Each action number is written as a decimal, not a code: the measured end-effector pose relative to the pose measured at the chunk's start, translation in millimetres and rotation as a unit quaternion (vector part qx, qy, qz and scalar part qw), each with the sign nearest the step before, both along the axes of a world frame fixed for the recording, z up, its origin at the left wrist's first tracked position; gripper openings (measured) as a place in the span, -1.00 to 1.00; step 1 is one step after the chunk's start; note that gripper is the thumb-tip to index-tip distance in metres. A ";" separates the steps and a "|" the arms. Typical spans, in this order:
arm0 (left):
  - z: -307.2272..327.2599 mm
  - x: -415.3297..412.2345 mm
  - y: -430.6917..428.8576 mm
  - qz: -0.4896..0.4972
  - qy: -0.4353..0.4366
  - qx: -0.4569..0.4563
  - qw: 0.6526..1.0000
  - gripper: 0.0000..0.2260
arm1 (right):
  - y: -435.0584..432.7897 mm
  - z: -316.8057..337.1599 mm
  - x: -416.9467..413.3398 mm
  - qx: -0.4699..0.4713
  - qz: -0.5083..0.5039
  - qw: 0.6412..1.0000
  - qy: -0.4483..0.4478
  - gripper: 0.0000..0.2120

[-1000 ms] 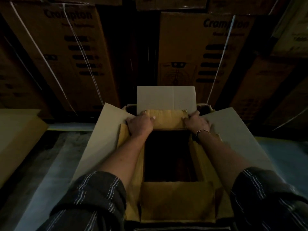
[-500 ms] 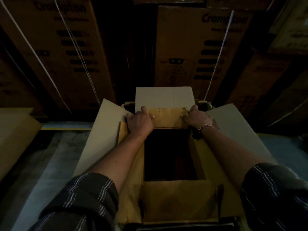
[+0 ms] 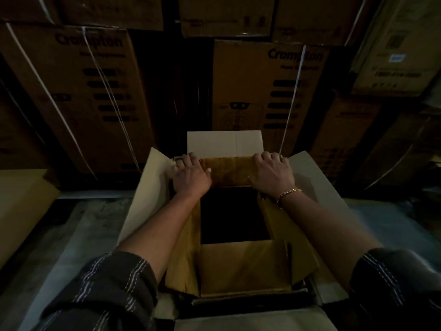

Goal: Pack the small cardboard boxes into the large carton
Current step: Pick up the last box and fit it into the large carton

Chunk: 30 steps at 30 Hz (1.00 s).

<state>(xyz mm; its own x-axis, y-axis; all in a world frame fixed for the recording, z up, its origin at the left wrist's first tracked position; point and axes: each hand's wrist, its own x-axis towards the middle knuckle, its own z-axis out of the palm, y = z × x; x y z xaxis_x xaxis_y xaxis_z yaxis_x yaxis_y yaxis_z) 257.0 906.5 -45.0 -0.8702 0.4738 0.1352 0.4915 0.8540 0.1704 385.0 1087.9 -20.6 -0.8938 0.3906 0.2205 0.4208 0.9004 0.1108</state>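
Carton: your large carton (image 3: 152, 194) stands open on the floor (image 3: 78, 225) just in front of you, its pale outer flaps spread to the left, right and far side.
Inner flaps: yellowish-brown flaps (image 3: 243, 266) are folded around a dark square opening (image 3: 232, 215) in the middle.
Left hand: your left hand (image 3: 189, 176) lies palm down on the far inner flap (image 3: 229, 170), at its left end; fingers (image 3: 181, 162) spread flat, gripping nothing.
Right hand: your right hand (image 3: 272, 174) presses the same flap at its right end, fingers loosely spread and flat; a bracelet (image 3: 287, 193) sits on the wrist.
Small boxes: you cannot tell what lies inside, as the opening is too dark.
Behind: stacked printed cartons (image 3: 260, 87) bound with white straps.
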 end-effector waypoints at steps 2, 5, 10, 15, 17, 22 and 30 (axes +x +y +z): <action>1.4 6.1 -7.8 -0.007 0.010 -0.008 1.000 -0.28 | -5.4 -3.1 10.7 0.021 0.024 0.999 -0.020 -0.45; 5.0 34.6 -27.7 -0.026 0.036 -0.023 0.999 -0.21 | -14.6 -4.1 38.9 0.014 0.052 0.995 -0.089 -0.35; 5.6 98.4 -61.8 -0.064 0.024 -0.125 0.990 -0.14 | -26.4 8.9 92.6 -0.024 0.049 0.971 -0.233 0.00; 15.7 156.4 -96.2 -0.058 -0.070 -0.137 0.986 -0.13 | -34.5 19.1 149.4 -0.107 0.024 0.957 -0.270 0.25; 20.9 170.3 -111.5 -0.052 -0.130 -0.139 0.980 -0.04 | -36.8 20.3 170.4 -0.135 0.036 0.947 -0.291 0.44; 11.0 207.6 -146.8 -0.050 -0.158 -0.144 0.976 0.16 | -56.3 7.7 216.4 -0.128 0.069 0.956 -0.256 0.40; 9.5 234.6 -160.6 -0.041 -0.134 -0.084 0.986 0.08 | -74.8 -5.5 244.1 -0.123 0.092 0.982 -0.108 0.05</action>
